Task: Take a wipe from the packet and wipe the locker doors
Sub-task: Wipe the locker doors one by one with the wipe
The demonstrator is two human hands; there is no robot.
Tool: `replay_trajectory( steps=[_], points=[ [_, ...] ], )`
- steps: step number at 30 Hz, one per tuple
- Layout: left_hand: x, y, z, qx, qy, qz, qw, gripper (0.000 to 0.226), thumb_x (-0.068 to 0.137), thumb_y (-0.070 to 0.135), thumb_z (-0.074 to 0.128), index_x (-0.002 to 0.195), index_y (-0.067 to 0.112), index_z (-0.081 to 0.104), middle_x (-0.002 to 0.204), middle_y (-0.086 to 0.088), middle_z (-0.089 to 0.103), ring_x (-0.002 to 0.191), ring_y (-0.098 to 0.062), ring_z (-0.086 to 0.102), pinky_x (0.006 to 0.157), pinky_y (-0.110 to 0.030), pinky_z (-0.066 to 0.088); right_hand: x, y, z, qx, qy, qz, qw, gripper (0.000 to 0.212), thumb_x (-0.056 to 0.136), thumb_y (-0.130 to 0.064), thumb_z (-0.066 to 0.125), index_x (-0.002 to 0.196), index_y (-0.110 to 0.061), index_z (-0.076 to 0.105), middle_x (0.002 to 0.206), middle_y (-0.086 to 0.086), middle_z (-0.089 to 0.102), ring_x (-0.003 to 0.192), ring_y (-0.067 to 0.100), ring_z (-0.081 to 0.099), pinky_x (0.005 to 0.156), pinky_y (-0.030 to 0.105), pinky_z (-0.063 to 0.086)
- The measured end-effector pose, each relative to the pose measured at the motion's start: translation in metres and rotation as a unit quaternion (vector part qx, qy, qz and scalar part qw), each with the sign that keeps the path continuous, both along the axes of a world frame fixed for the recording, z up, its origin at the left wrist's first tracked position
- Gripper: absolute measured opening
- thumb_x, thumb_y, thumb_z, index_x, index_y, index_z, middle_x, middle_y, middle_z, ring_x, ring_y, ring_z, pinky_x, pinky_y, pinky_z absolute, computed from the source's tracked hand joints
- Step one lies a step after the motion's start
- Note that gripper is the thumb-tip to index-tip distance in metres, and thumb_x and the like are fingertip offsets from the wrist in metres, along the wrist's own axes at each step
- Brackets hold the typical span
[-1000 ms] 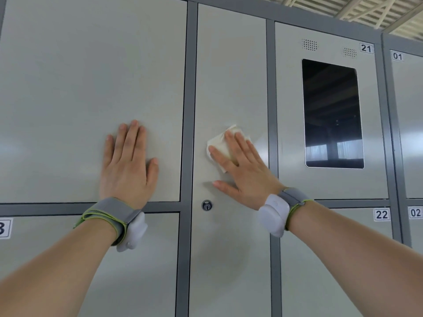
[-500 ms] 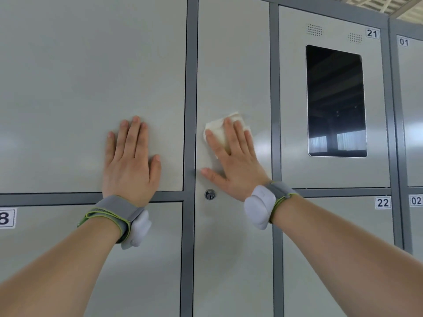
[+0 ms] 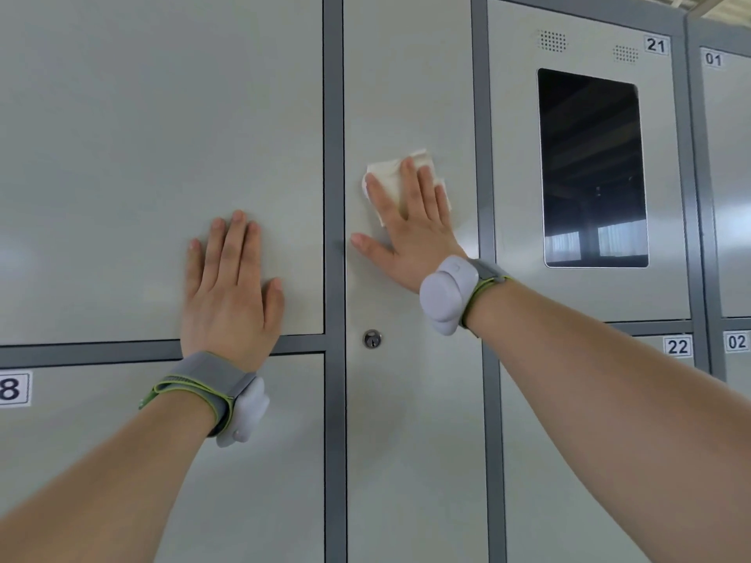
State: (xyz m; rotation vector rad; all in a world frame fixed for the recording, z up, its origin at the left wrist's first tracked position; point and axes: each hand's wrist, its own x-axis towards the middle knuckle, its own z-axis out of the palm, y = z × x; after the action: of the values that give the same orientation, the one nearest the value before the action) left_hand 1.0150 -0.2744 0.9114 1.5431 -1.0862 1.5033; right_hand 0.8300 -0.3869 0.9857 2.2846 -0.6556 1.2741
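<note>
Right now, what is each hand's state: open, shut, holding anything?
Left hand: open, flat on the wide locker door, holding nothing.
Right hand: open, pressing the wipe flat against the narrow keyed door.

Bright, even light; soft glare on locker doors [image 3: 162, 156]; wide-angle bowing at edges

This is a locker area. A whole wall is made of flat grey locker doors [image 3: 162, 156] set in darker grey frames [image 3: 334, 156]. Small number stickers [image 3: 655, 45] read 21, 22, 01 and 02. One tall door [image 3: 410, 95] has a round keyhole [image 3: 372, 339]. The door marked 21 has a dark screen [image 3: 591, 168] and little holes [image 3: 551, 41] above it.
</note>
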Motion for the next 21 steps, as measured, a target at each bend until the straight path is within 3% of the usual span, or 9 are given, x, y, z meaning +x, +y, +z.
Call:
replay_trajectory(
  steps=[6,10,13,17,21],
  points=[
    [0.001,0.001,0.000,-0.004,0.004,-0.006,1.000,0.062,0.090,0.028,0.029,0.143,-0.004,0.030,0.152,-0.020,0.027,0.140,-0.036,0.021,0.115,-0.036,-0.003,-0.001,-0.005,-0.037,-0.085,0.079,0.028,0.993,0.081,0.081,-0.072,0.014,0.151,-0.031,0.005,0.156,0.015,-0.016,0.142,0.034,-0.021,0.116,0.044,-0.012],
    [0.000,0.002,-0.003,-0.001,0.009,-0.009,1.000,0.063,0.090,0.028,0.028,0.143,-0.004,0.029,0.152,-0.019,0.025,0.141,-0.036,0.020,0.116,-0.042,0.002,-0.004,-0.008,-0.073,-0.134,0.135,0.064,0.980,0.075,0.085,-0.067,0.025,0.149,-0.028,0.023,0.157,0.017,-0.001,0.144,0.036,-0.010,0.117,0.046,-0.007],
    [-0.001,0.001,-0.005,0.003,0.016,-0.008,1.000,0.063,0.090,0.028,0.027,0.144,-0.004,0.028,0.153,-0.019,0.024,0.141,-0.036,0.019,0.116,-0.042,0.001,-0.010,-0.014,-0.087,-0.148,0.157,0.080,0.973,0.071,0.087,-0.065,0.028,0.148,-0.028,0.026,0.158,0.016,0.003,0.145,0.034,-0.007,0.118,0.045,-0.005],
    [-0.003,0.000,-0.007,0.003,0.015,-0.004,1.000,0.063,0.090,0.028,0.028,0.144,-0.004,0.027,0.153,-0.018,0.024,0.142,-0.035,0.018,0.116,-0.034,-0.006,-0.017,-0.014,-0.074,-0.115,0.132,0.056,0.983,0.072,0.086,-0.065,0.019,0.149,-0.031,0.020,0.158,0.012,-0.002,0.145,0.030,-0.010,0.117,0.038,-0.010],
    [-0.003,-0.001,-0.009,-0.004,0.017,-0.004,1.000,0.062,0.090,0.028,0.028,0.144,-0.003,0.027,0.153,-0.018,0.024,0.142,-0.034,0.018,0.116,-0.032,-0.007,-0.029,-0.026,-0.042,-0.040,0.024,0.025,0.999,0.078,0.080,-0.069,0.012,0.150,-0.033,0.006,0.158,0.010,-0.013,0.144,0.030,-0.016,0.113,0.033,-0.017]
  ],
)
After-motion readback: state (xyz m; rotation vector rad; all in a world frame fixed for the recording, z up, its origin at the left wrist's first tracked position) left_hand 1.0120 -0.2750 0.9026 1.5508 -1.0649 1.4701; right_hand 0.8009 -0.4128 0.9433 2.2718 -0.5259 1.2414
